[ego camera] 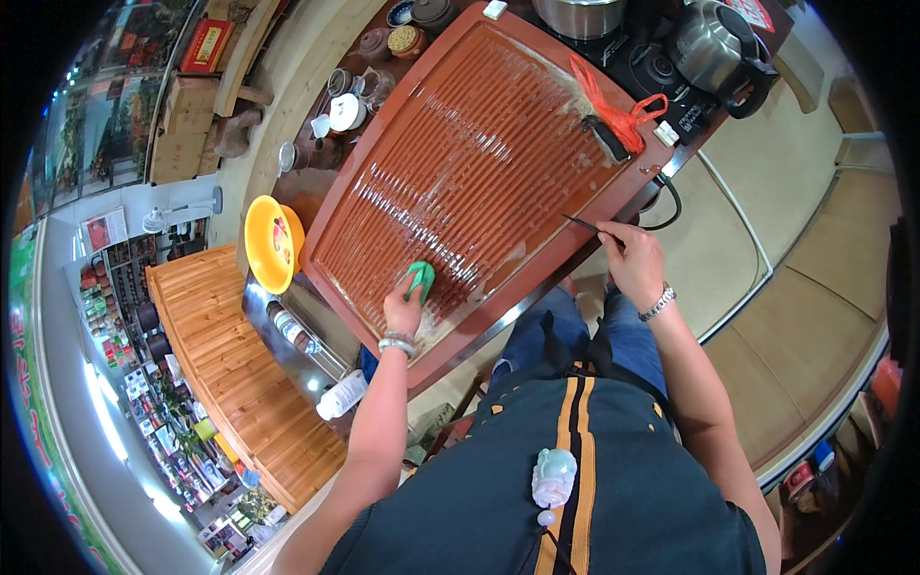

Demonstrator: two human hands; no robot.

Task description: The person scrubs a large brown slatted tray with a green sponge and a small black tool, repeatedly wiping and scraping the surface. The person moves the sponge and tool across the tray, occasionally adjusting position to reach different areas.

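A large reddish-brown slatted tea tray point(460, 165) lies before me, its ribs wet and glossy, with whitish residue along the edges. My left hand point(404, 307) grips a green sponge or scrubbing pad point(420, 280) against the slats near the tray's lower left end. In my right hand point(632, 253) is a thin dark pointed tool point(581, 223), pinched between thumb and fingers, its tip over the tray's near edge. Red plastic string point(619, 118) and a short black object point(609, 138) rest on the tray's right corner.
A yellow plastic basin point(272, 243) stands left of the tray. Beyond it are glass and ceramic tea ware point(348, 111). A steel kettle point(715, 54) and a steel pot point(579, 16) sit on a black cooktop point(650, 72) at upper right. A white bottle point(342, 394) lies near my left forearm.
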